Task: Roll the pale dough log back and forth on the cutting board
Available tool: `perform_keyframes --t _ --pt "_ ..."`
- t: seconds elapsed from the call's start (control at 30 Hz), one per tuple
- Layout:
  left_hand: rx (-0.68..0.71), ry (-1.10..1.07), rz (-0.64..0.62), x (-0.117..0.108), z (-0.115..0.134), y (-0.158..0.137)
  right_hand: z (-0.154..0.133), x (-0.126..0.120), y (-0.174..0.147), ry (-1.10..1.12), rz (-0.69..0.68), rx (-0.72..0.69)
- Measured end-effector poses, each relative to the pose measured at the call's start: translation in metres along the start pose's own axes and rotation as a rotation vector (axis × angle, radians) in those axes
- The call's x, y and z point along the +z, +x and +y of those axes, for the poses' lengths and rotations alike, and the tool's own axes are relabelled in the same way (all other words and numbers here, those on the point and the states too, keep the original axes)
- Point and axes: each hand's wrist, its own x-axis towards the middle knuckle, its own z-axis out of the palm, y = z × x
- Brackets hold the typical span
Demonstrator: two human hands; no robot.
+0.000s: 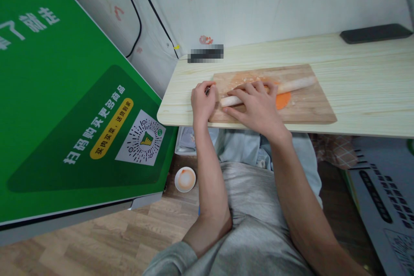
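A pale wooden rolling pin [297, 84] lies slantwise over a flat orange piece of dough [283, 100] on a wooden cutting board [310, 110]. My right hand [257, 105] is on the pin's left part, its fingers across the far side and the thumb near the left end. Part of the dough is hidden under this hand and the pin. At the board's left edge, my left hand [203, 101] is closed, with thumb and fingers curled together. Whatever it may hold is too small to make out. White flour-like smears [241, 79] mark the board.
The board rests on a light wood-grain table [365, 82] against a wall. A black flat object [375, 33] lies at the back right. A large green sign panel [80, 138] stands at left. Below the table is a white bowl [185, 179].
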Motion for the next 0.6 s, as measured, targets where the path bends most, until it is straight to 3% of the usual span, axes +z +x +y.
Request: perform_keyframes --t 0.6 --pt "0.013 0.0 0.0 -0.0006 -0.0007 0.0015 0.0004 0.0017 0.0006 0.021 0.005 0.006"
